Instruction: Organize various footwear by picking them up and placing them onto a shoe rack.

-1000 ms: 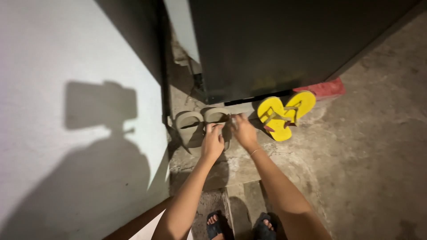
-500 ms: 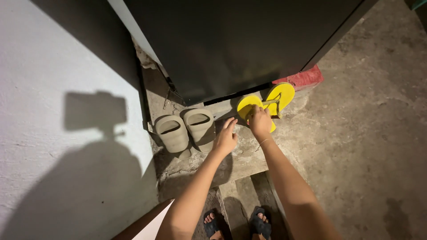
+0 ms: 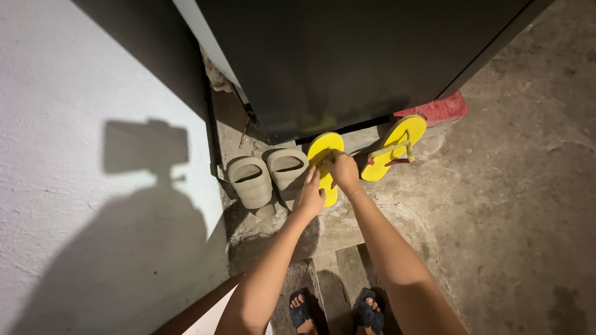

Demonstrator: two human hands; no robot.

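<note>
A yellow flip-flop (image 3: 324, 147) lies beside a pair of grey slides (image 3: 268, 175) at the foot of a dark door. My right hand (image 3: 343, 170) grips this flip-flop by its strap. My left hand (image 3: 310, 195) rests flat against the flip-flop's lower part, fingers apart, next to the right-hand slide. A second yellow flip-flop (image 3: 394, 146) with a red-tipped strap lies apart to the right, tilted towards the door.
A dark door (image 3: 360, 56) fills the top. A red brick (image 3: 442, 108) sits at its lower right corner. A white wall (image 3: 81, 186) runs along the left. My feet in dark sandals (image 3: 335, 313) stand on rough concrete.
My right hand has pulled one yellow flip-flop off the other and moved it left, next to the grey slides. My left hand followed onto it. The other flip-flop stays by the brick.
</note>
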